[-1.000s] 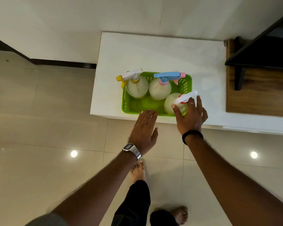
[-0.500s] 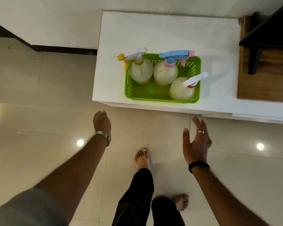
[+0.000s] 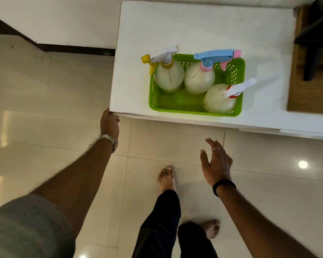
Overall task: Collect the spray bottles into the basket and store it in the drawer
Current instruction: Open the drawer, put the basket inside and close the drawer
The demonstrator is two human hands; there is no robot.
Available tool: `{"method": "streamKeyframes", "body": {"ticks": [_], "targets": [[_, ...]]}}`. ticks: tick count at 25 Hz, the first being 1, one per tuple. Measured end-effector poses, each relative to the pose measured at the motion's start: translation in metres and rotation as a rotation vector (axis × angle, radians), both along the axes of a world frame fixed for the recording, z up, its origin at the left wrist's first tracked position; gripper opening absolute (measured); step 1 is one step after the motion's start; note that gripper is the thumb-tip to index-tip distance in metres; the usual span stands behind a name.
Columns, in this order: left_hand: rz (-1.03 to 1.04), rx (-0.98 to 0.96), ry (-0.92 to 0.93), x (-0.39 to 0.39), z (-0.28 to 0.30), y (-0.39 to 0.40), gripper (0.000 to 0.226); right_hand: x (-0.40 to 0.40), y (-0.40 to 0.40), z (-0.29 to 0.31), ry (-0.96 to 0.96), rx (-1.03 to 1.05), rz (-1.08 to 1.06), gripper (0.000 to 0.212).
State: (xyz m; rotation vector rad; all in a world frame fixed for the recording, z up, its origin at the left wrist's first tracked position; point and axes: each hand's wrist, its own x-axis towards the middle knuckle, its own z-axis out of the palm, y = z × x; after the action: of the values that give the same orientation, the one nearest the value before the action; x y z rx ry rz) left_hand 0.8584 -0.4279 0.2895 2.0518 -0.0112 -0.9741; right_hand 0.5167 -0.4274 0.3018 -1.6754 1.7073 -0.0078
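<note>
A green plastic basket (image 3: 175, 108) stands on the white cabinet top (image 3: 194, 28) near its front edge. Three pale spray bottles stand upright in it: one with a white and yellow trigger (image 3: 168, 75) at the back left, one with a blue and pink trigger (image 3: 199, 79) beside it, one with a white and red nozzle (image 3: 219, 99) at the front right. My left hand (image 3: 109, 123) curls its fingers under the cabinet's front left corner. My right hand (image 3: 215, 162) hovers open over the floor, below the basket, touching nothing.
A wooden surface (image 3: 309, 75) with a dark frame lies to the right of the white top. Glossy tiled floor (image 3: 45, 127) spreads to the left and below. My bare feet (image 3: 166, 179) stand in front of the cabinet. A wall with dark skirting (image 3: 76, 50) runs behind.
Both hands have left the basket and dropped below the cabinet top. My left hand has swung left and now reaches the cabinet's front left corner. The basket has not moved.
</note>
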Motion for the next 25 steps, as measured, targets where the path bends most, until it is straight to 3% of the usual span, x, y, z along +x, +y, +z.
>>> {"method": "streamKeyframes", "body": {"ticks": [4,6,8,10,12,14,17,25], "targets": [[-0.053,0.013,0.011,0.007,0.009,0.009,0.042,0.022,-0.007,0.008,-0.037,-0.033,0.037,0.045],[-0.174,0.108,-0.032,0.002,0.007,0.021,0.054,0.023,-0.007,0.01,-0.033,-0.047,0.089,0.046],[-0.501,0.246,-0.337,-0.013,0.003,0.041,0.072,0.019,-0.008,0.009,0.025,-0.086,0.166,0.05],[-0.885,0.179,-0.675,-0.049,0.003,0.057,0.082,0.015,-0.014,0.004,0.139,-0.137,0.263,0.059],[-1.248,0.058,-0.763,-0.086,0.004,0.058,0.08,0.014,-0.028,-0.002,0.257,-0.13,0.336,0.07],[-1.479,0.09,-0.743,-0.113,-0.001,0.049,0.082,0.012,-0.04,-0.008,0.345,-0.043,0.375,0.082],[-1.543,0.247,-0.696,-0.132,-0.009,0.037,0.089,0.006,-0.048,-0.014,0.433,0.093,0.446,0.088],[-1.596,0.394,-0.609,-0.14,0.006,0.051,0.091,-0.007,-0.027,0.001,0.416,0.271,0.512,0.096]]}}
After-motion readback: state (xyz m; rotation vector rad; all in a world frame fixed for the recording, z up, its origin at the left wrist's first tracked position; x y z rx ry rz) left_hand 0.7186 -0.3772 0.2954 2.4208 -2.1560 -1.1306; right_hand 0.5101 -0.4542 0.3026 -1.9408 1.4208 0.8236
